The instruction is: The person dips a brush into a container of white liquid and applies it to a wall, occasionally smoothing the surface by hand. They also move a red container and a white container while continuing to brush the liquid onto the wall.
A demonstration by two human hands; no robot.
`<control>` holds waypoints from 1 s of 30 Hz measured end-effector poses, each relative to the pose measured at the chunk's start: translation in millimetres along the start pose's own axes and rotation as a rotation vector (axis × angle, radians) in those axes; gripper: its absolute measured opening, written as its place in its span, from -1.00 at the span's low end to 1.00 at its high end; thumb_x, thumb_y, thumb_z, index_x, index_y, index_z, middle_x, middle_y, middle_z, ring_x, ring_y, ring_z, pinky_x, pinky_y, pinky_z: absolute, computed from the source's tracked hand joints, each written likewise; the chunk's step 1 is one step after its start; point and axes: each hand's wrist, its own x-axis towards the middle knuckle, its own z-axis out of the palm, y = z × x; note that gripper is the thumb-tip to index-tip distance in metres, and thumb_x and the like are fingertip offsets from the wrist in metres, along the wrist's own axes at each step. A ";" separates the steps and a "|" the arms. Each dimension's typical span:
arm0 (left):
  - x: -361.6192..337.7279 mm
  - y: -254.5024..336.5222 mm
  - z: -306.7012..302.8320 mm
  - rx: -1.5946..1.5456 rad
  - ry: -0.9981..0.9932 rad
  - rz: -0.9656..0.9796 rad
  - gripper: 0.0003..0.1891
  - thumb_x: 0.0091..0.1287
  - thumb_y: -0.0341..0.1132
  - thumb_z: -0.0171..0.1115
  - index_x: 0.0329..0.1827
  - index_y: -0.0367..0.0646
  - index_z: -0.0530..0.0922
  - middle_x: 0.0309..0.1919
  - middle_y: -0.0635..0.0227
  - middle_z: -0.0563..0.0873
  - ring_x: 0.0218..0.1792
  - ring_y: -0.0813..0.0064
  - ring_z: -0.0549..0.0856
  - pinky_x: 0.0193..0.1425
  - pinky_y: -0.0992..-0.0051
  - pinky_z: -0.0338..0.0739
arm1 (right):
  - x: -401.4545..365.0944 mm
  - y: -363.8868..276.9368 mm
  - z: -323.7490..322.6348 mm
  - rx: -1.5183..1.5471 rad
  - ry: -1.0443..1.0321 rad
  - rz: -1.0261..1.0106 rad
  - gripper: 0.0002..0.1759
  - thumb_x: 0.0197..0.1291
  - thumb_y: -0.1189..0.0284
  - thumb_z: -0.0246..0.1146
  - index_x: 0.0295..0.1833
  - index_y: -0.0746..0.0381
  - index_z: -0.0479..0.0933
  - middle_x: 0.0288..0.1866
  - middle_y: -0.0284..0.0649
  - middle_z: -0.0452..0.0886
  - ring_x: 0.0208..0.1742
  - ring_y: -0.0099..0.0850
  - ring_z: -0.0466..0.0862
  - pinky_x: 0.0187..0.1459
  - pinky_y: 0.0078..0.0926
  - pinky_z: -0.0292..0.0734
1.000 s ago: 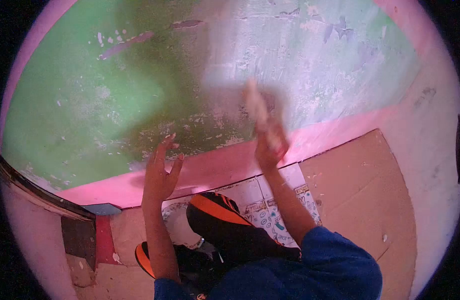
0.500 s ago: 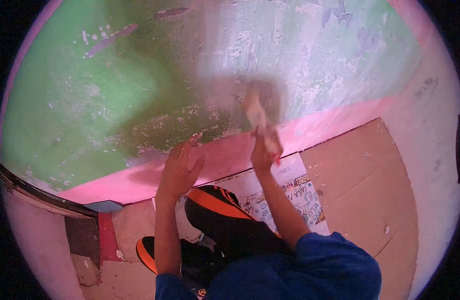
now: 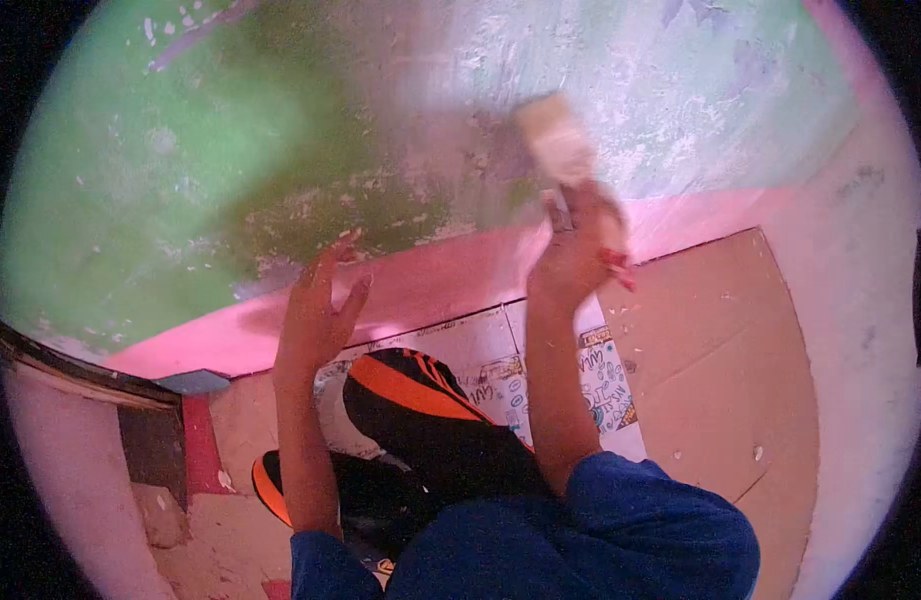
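Note:
My right hand point(image 3: 581, 250) is closed around a paintbrush point(image 3: 561, 145) whose wide, pale bristle end points up the wall; a red handle end sticks out below the fist. Motion blurs the brush a little, and it overlaps the whitish, streaked part of the green wall point(image 3: 311, 150). Over to the left, my left hand point(image 3: 316, 315) is held up with fingers apart and nothing in it. Its fingertips are close to the wall's lower edge, where a pink band point(image 3: 461, 260) runs along the base.
Brown cardboard point(image 3: 711, 340) covers the floor at the right, beside a printed white sheet point(image 3: 611, 400) partly behind my right arm. My knee in black and orange trousers point(image 3: 411, 390) is close below the wall. A grey-blue piece point(image 3: 194, 382) lies near the left corner.
My right hand and the paintbrush have moved up and to the right along the wall. My left hand appears further left and slightly higher, still with fingers apart; the view has shifted a little.

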 end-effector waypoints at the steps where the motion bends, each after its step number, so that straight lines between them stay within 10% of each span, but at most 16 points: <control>1: -1.8 2.4 -3.3 -0.011 -0.021 -0.019 -0.54 0.14 -0.36 0.13 0.14 -0.10 0.29 -0.10 0.11 0.52 -0.03 0.12 0.48 0.07 0.27 0.32 | -9.3 40.4 -15.8 0.060 0.069 0.093 -0.79 0.08 0.53 0.11 -0.14 0.35 0.36 -0.15 -0.15 0.45 -0.15 -0.28 0.51 -0.19 -0.46 0.52; 6: -24.7 -12.6 -22.6 0.110 -0.102 -0.033 -0.54 0.16 -0.33 0.10 0.15 -0.14 0.28 -0.03 0.12 0.49 0.03 0.14 0.45 0.14 0.28 0.27 | -68.8 206.0 -190.6 -0.888 0.245 0.619 -0.73 0.08 0.44 0.10 -0.08 0.29 0.39 -0.14 -0.16 0.49 -0.19 -0.33 0.54 -0.22 -0.42 0.51; 9: -52.6 -59.5 -44.5 0.240 -0.262 0.068 -0.55 0.17 -0.24 0.07 0.13 -0.13 0.30 0.00 0.10 0.47 0.04 0.13 0.43 0.14 0.28 0.27 | -61.5 195.3 -199.1 -1.971 -0.862 0.331 -0.64 0.09 0.32 0.10 0.02 0.21 0.42 -0.10 -0.12 0.53 -0.24 -0.41 0.55 -0.16 -0.42 0.45; 10: -76.0 -85.3 -41.2 0.259 -0.287 0.040 -0.56 0.16 -0.22 0.05 0.11 -0.13 0.31 -0.02 0.09 0.48 0.02 0.12 0.44 0.13 0.27 0.28 | -51.3 236.1 -250.3 -1.675 -0.911 -0.450 -0.69 0.13 0.39 0.07 0.00 0.21 0.44 -0.05 -0.19 0.51 -0.09 -0.42 0.52 -0.06 -0.52 0.39; 12: -122.9 -140.4 -35.4 0.229 -0.284 -0.010 -0.56 0.17 -0.19 0.03 0.10 -0.16 0.31 -0.02 0.07 0.48 0.02 0.12 0.44 0.11 0.25 0.29 | -62.2 216.6 -180.2 -0.403 -0.825 0.612 -0.65 0.18 0.39 -0.01 0.04 0.33 0.37 -0.06 -0.16 0.52 -0.07 -0.44 0.53 -0.01 -0.46 0.40; 13: -147.6 -163.1 -34.2 0.136 -0.392 -0.212 -0.56 0.17 -0.17 0.05 0.09 -0.18 0.32 -0.04 0.03 0.48 -0.01 0.10 0.46 0.08 0.22 0.31 | -63.9 194.4 -142.9 -0.732 -1.215 0.386 -0.67 0.15 0.40 0.04 0.02 0.32 0.40 -0.07 -0.17 0.52 -0.09 -0.46 0.53 -0.04 -0.53 0.42; 16: -211.2 -219.5 -22.3 0.051 -0.725 -0.451 -0.51 0.20 -0.08 0.03 0.13 -0.16 0.29 -0.03 0.03 0.48 0.02 0.11 0.45 0.12 0.25 0.30 | -118.5 186.8 -68.5 -1.001 -1.488 0.423 -0.74 0.00 0.44 0.20 -0.16 0.31 0.50 -0.25 -0.23 0.58 -0.30 -0.51 0.56 -0.24 -0.58 0.47; 18: -239.0 -239.5 -7.4 -0.008 -0.986 -0.533 -0.46 0.22 0.00 -0.01 0.16 -0.16 0.26 0.01 0.01 0.45 0.06 0.10 0.42 0.14 0.27 0.27 | -165.7 202.4 -42.1 -0.977 -1.531 0.811 -0.80 -0.14 0.47 0.30 -0.35 0.32 0.53 -0.42 -0.31 0.57 -0.46 -0.55 0.52 -0.41 -0.60 0.45; 22: -224.6 -210.0 -21.1 -0.248 -0.948 -0.637 -0.41 0.23 0.06 -0.05 0.20 -0.16 0.22 0.11 0.03 0.38 0.15 0.16 0.36 0.22 0.31 0.20 | -235.7 271.8 -36.2 -0.683 -2.076 0.600 -0.84 -0.11 0.39 0.25 -0.39 0.25 0.53 -0.48 -0.26 0.57 -0.48 -0.46 0.53 -0.38 -0.48 0.45; 24: -225.4 -221.5 -21.4 -0.258 -0.880 -0.664 -0.41 0.23 0.05 -0.05 0.20 -0.18 0.22 0.11 0.04 0.38 0.14 0.16 0.37 0.22 0.31 0.21 | -274.8 285.6 -22.0 -0.487 -2.283 0.165 -0.82 -0.13 0.38 0.21 -0.37 0.22 0.53 -0.46 -0.14 0.57 -0.44 -0.27 0.57 -0.34 -0.36 0.45; 27: -219.5 -229.0 -26.1 -0.163 -0.787 -0.674 -0.41 0.24 0.03 -0.06 0.20 -0.23 0.22 0.11 0.03 0.38 0.11 0.12 0.40 0.21 0.34 0.23 | -311.6 346.9 -52.7 -0.583 -2.533 0.215 -0.79 -0.17 0.38 0.19 -0.35 0.22 0.52 -0.42 -0.08 0.57 -0.37 -0.11 0.56 -0.31 -0.28 0.44; 30: -220.4 -243.8 -27.1 -0.112 -0.667 -0.606 -0.42 0.24 0.02 -0.05 0.19 -0.23 0.23 0.09 0.01 0.40 0.09 0.10 0.41 0.19 0.34 0.26 | -324.1 357.1 -48.3 -0.625 -2.700 -0.129 -0.86 -0.11 0.42 0.25 -0.38 0.23 0.54 -0.40 -0.18 0.59 -0.33 -0.40 0.57 -0.27 -0.43 0.45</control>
